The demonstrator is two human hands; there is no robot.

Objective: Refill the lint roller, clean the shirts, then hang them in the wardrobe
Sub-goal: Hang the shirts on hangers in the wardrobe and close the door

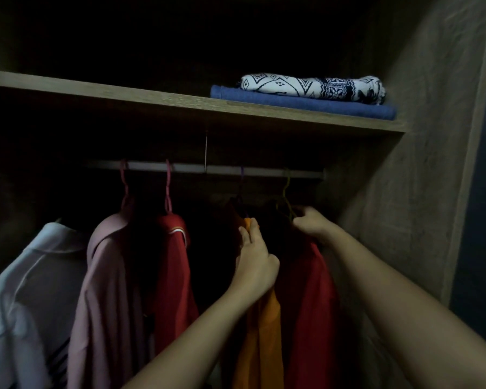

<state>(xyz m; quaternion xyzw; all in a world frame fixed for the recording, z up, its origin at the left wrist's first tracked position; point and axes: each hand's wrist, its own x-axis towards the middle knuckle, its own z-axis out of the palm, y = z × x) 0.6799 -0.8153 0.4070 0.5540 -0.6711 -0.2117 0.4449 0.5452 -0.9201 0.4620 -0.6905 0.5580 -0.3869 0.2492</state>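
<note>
Inside a dim wardrobe, several shirts hang from a metal rail [202, 167]. My left hand [257, 259] grips the shoulder of an orange shirt [261, 327] that hangs on a dark hanger. My right hand [310, 223] is closed on the shoulder of a red shirt [309, 304] at the far right, just under its yellowish hanger [286, 197]. Further left hang another red shirt [171, 276], a pink shirt [107, 290] and a pale blue shirt [31, 290]. No lint roller is in view.
A wooden shelf [157, 98] runs above the rail, with a folded blue cloth [303, 103] and a patterned black-and-white cloth [312, 87] stacked on its right end. The wardrobe's side wall [421, 164] stands close on the right. The left back is too dark to read.
</note>
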